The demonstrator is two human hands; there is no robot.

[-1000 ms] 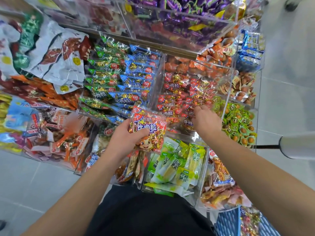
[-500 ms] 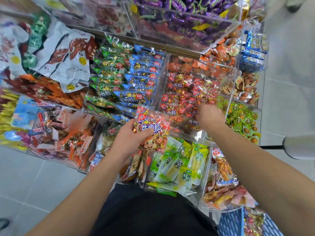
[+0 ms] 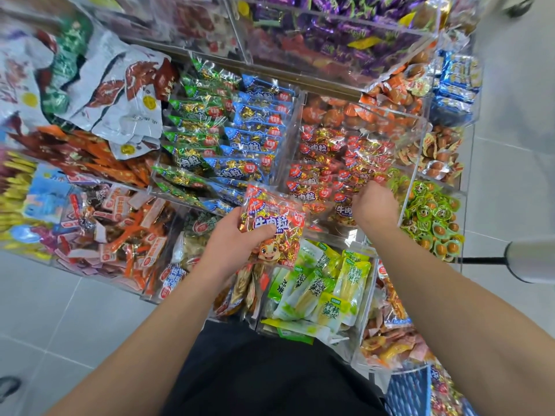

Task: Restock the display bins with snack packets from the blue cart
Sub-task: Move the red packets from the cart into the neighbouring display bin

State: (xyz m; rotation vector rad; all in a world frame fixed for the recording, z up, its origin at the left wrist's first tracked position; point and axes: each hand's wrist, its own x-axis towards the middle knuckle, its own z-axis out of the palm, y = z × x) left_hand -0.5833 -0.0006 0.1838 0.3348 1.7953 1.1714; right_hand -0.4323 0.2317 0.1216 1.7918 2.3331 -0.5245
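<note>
Not much has shifted since a second ago: the left hand (image 3: 237,241) still grips the same red snack packet (image 3: 271,226), thumb curled over its front, and the right hand (image 3: 374,205) has stayed down in the bin. That packet sits just above the left hand's knuckles, hovering over the near edge of the clear bin of red packets (image 3: 336,172), which is right under and ahead of the right hand. The right hand's fingers are buried among those packets, so I honestly can't tell if it's pinching one or just pushing. Left of the left hand there's a bin of green and blue packets (image 3: 222,136). Below both hands, green pickle pouches (image 3: 318,289). Blue cart (image 3: 408,391) peeks out under the right forearm.
</note>
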